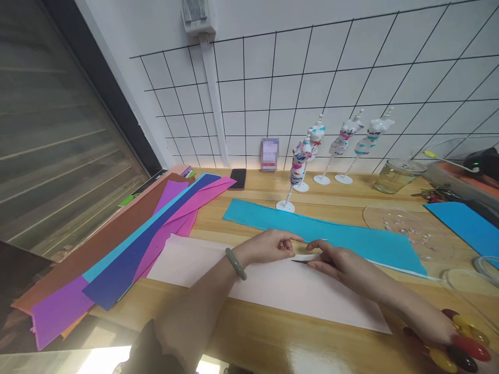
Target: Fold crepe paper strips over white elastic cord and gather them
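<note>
A long pale pink sheet (280,285) lies across the wooden table under both hands. My left hand (268,246), with a green bangle on its wrist, is closed at the sheet's far edge and pinches it. Close by on the right, my right hand (331,259) is bent with thumb and fingers drawn together. At its fingertips shows a thin dark pointed shape (299,261), too small to name, beside a narrow raised pale strip (306,257). A thin white strip also runs out behind the right hand. Just beyond lies a turquoise sheet (312,223).
Overlapping coloured sheets (125,265) lie at left. Small white dress forms (298,161) stand at the back, near a phone (238,178). To the right are a glass of yellowish liquid (397,176), a clear dish of beads (405,223) and a blue sheet (463,223).
</note>
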`<state>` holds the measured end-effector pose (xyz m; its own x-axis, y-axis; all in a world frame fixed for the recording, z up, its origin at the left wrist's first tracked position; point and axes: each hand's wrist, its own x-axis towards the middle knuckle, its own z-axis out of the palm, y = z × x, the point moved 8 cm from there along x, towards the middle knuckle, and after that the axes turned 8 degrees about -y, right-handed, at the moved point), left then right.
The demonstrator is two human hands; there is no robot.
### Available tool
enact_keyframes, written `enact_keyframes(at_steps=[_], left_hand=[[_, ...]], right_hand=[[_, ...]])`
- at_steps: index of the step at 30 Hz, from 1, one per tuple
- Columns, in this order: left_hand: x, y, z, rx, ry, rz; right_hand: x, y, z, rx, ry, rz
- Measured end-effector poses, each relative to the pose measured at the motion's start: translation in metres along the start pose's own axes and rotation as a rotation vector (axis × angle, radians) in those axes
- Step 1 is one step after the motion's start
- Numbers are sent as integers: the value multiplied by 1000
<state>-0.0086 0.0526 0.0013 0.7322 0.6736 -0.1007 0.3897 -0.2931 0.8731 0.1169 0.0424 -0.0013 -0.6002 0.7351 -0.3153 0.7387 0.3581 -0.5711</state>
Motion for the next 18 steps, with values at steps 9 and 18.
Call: enact_keyframes(at_steps=[9,18], left_hand=[[-9,-2,-11,40,-79,-61],[-8,-2,-11,17,-89,-48]], right_hand=[[-4,-1,1,42,-10,4],[3,-10,3,-8,-19,-4]])
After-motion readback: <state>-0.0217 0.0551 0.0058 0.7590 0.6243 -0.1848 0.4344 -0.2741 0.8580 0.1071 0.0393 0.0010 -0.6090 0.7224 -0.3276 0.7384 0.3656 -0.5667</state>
